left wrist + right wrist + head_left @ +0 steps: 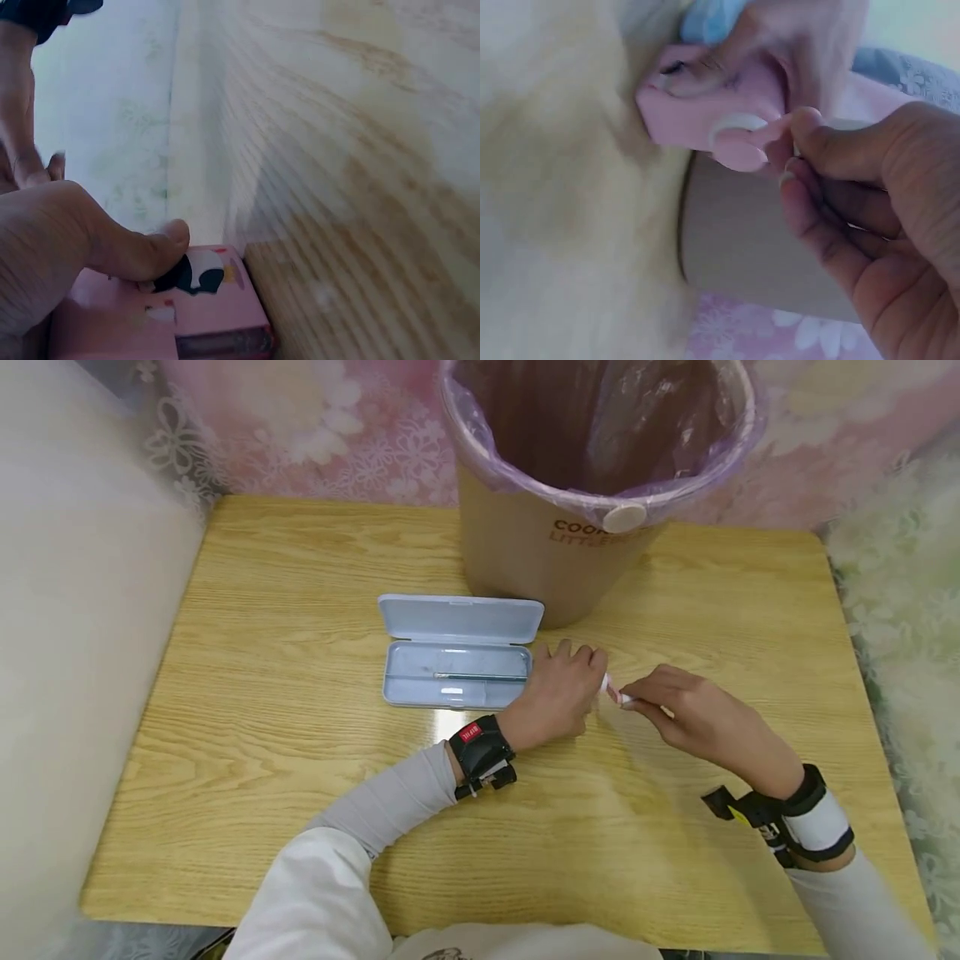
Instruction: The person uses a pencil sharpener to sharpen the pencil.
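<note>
A pink hand-crank pencil sharpener (pixel 679 120) with a cartoon print is gripped by my left hand (pixel 558 693), which hides most of it in the head view. In the left wrist view, the thumb lies on the printed pink body (pixel 112 319). My right hand (pixel 693 714) pinches the end of the sharpener's crank (pixel 739 154) between thumb and fingers. Left of the left hand, a green pencil (pixel 480 677) lies along or over the open light-blue pencil case (pixel 450 702). The pencil's right end is hidden by the hand, so I cannot tell whether it enters the sharpener.
A tall beige bin (pixel 525 552) with a purple liner stands behind the case and the left hand. The wooden table (pixel 300 735) reaches the flowered wall (pixel 315 435) at the back. A pale wall (pixel 75 610) borders the left side.
</note>
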Available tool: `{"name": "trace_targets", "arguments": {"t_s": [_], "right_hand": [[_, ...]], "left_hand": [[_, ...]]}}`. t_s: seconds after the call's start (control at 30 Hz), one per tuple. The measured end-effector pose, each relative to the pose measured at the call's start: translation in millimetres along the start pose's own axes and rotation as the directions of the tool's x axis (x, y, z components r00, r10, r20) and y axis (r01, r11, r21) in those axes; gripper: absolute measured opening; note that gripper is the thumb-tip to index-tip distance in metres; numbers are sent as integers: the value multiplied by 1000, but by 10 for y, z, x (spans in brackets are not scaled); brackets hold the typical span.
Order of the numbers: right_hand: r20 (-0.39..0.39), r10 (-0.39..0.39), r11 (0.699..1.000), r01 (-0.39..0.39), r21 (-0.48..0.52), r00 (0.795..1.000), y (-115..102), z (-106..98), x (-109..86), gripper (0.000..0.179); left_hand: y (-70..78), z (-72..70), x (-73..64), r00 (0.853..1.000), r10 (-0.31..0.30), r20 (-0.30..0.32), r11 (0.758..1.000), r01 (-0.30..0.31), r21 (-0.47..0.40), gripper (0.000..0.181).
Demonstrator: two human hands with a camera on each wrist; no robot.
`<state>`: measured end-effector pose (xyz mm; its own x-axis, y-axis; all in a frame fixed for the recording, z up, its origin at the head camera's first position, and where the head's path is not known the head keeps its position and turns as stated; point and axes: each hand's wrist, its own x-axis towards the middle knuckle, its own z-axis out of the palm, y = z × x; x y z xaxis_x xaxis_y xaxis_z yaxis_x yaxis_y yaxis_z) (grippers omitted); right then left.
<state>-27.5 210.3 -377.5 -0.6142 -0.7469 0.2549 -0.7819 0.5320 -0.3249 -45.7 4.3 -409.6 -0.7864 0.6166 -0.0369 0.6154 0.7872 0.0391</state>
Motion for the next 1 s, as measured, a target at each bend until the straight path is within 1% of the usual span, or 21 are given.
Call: {"name": "trace_targets", "arguments": {"t_s": [0.07, 0.13, 0.23, 0.3, 0.37, 0.47, 0.5, 0.57, 0.67, 0.73, 0.8, 0.9, 0.93, 1.0], "right_hand": [[3, 5, 1000, -5, 3, 1000, 64, -83, 95, 14], [18, 17, 1000, -17, 20, 1000, 140, -136, 191, 24], [34, 34, 998, -36, 52, 999, 269, -168, 288, 24], [43, 46, 996, -49, 72, 998, 367, -161, 337, 22], [58, 71, 993, -76, 89, 996, 486, -114, 377, 20], [96, 109, 987, -119, 110, 989, 661, 16, 403, 18], [107, 123, 984, -136, 115, 987, 704, 62, 396, 18], [117, 144, 980, -158, 120, 983, 749, 175, 361, 17], [117, 158, 979, -171, 112, 980, 725, 284, 311, 17], [118, 153, 982, -165, 92, 981, 688, 336, 294, 16], [143, 157, 982, -170, 81, 977, 636, 375, 273, 14], [175, 159, 981, -175, 84, 972, 515, 438, 187, 12], [176, 159, 980, -176, 90, 971, 457, 455, 138, 12], [161, 142, 983, -157, 89, 977, 320, 488, 28, 10]], "left_hand": [[-14, -1, 1, 1000, -1, -6, 1000, 1, 4, 46], [-23, 4, 0, 1000, -3, -14, 1000, 3, 14, 43], [-26, 19, -6, 1000, 2, -23, 1000, -2, 15, 39], [-24, 22, -10, 1000, 7, -27, 1000, -6, 15, 43], [-24, 19, -7, 1000, 10, -17, 1000, -10, 16, 54], [-17, 1, 5, 1000, 26, -4, 1000, -26, 13, 67], [-13, -5, 12, 1000, 30, 0, 1000, -30, 8, 69], [-6, -4, 12, 999, 36, 1, 999, -36, 7, 65], [-6, -6, 10, 999, 33, -5, 999, -33, 26, 61], [-12, -4, 9, 1000, 25, -15, 999, -24, 40, 58], [-16, -1, 7, 999, 17, -28, 999, -16, 46, 55], [-16, 8, 11, 999, 15, -47, 1000, -14, 23, 44], [-15, 8, 12, 999, 16, -48, 1000, -15, 15, 41], [-17, 11, 13, 999, 16, -40, 1000, -16, 12, 40]]}}
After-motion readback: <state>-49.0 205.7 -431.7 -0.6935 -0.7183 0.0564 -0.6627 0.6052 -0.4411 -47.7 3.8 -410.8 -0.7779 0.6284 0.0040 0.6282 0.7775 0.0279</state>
